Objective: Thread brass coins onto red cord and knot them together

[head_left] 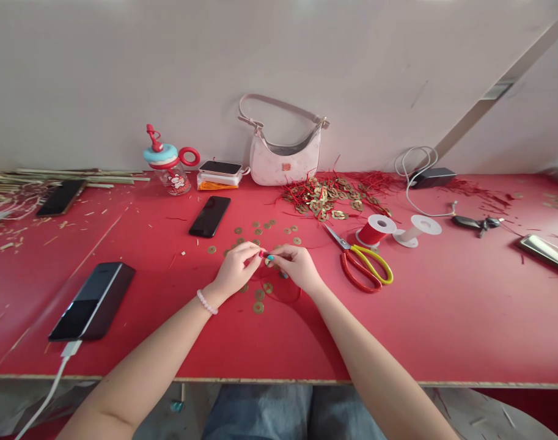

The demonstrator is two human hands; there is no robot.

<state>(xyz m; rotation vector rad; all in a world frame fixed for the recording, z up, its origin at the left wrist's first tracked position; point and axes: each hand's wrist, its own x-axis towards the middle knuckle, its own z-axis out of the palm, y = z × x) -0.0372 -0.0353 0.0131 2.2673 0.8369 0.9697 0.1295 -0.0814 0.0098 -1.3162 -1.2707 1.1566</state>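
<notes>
My left hand (238, 267) and my right hand (299, 266) meet over the table, fingertips pinched close together. Between them is a red cord (293, 300), which loops down onto the table below my right hand. A coin may also be in the pinch, but the fingers hide most of it. Loose brass-coloured coins with holes lie around both hands, one coin (258, 307) nearest me. Right of my right hand rest scissors (365, 266) with red and yellow handles, blades parted. Behind them stands a spool of red cord (374, 230).
A pile of coins tied with red cord (327, 198) lies before a pink handbag (285, 160). An emptier spool (417, 231) stands at right. Phones, including one black phone (209, 216), a cup (173, 174), a charging device (93, 302) and thin sticks (118, 179) occupy the red table (444, 318).
</notes>
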